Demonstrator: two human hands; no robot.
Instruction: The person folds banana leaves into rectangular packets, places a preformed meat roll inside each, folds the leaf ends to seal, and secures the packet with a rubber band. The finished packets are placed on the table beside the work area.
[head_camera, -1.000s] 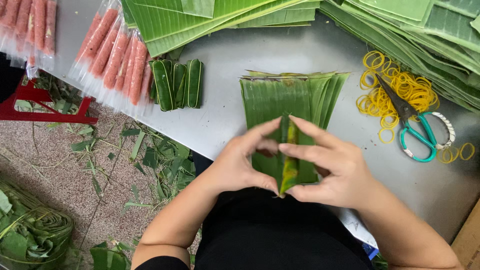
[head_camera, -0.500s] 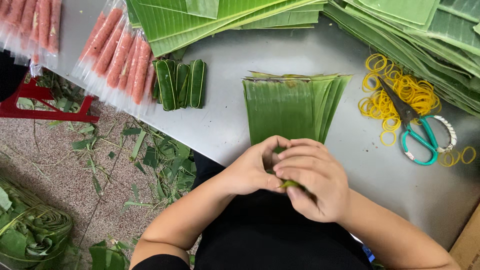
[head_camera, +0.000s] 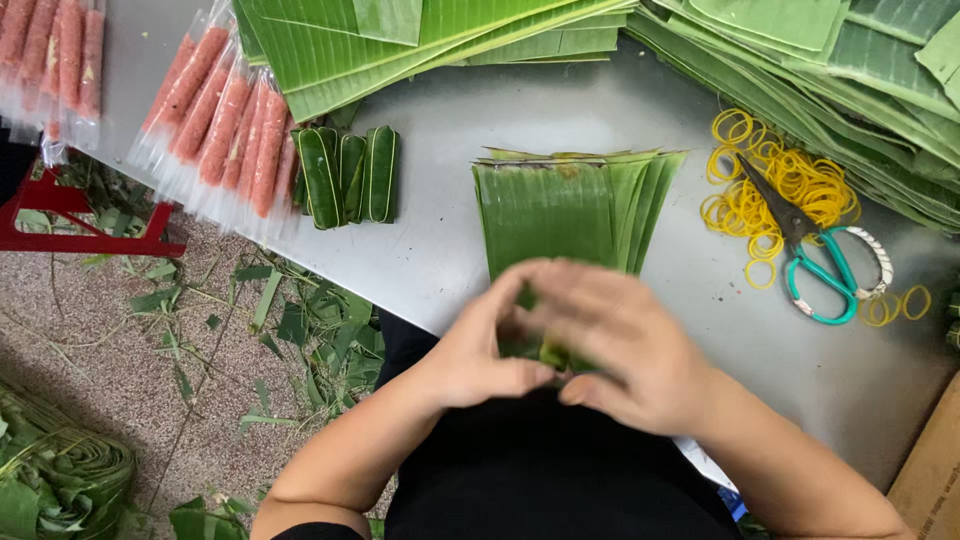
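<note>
Fingers of the left hand (head_camera: 480, 350) and right hand (head_camera: 625, 350) are clamped together on a small green leaf parcel (head_camera: 548, 352) — glossy, mostly hidden, only a sliver showing between the thumbs. It is held at the near edge of the counter (head_camera: 440, 230), just over the dark lap. The right hand's fingers curl over the top, blurred; the left thumb presses in from the side. Both forearms angle inward from below, wrists bent.

Just beyond the hands lies a fanned stack of cut banana leaf pieces (head_camera: 565, 205), ribbed and matte, trapezoid in shape. Further left, three finished wrapped rolls (head_camera: 350, 175) lie side by side, touching pink sausage sticks (head_camera: 225, 120) in clear plastic sleeves. To the right, yellow rubber bands (head_camera: 765, 185) lie scattered under teal-handled scissors (head_camera: 815, 260). Large leaf sheets (head_camera: 420, 35) cover the far edge. The counter is smooth grey metal.

Against half a second earlier, the hands have closed tighter and the right now covers more of the parcel — the stack is unmoved.
</note>
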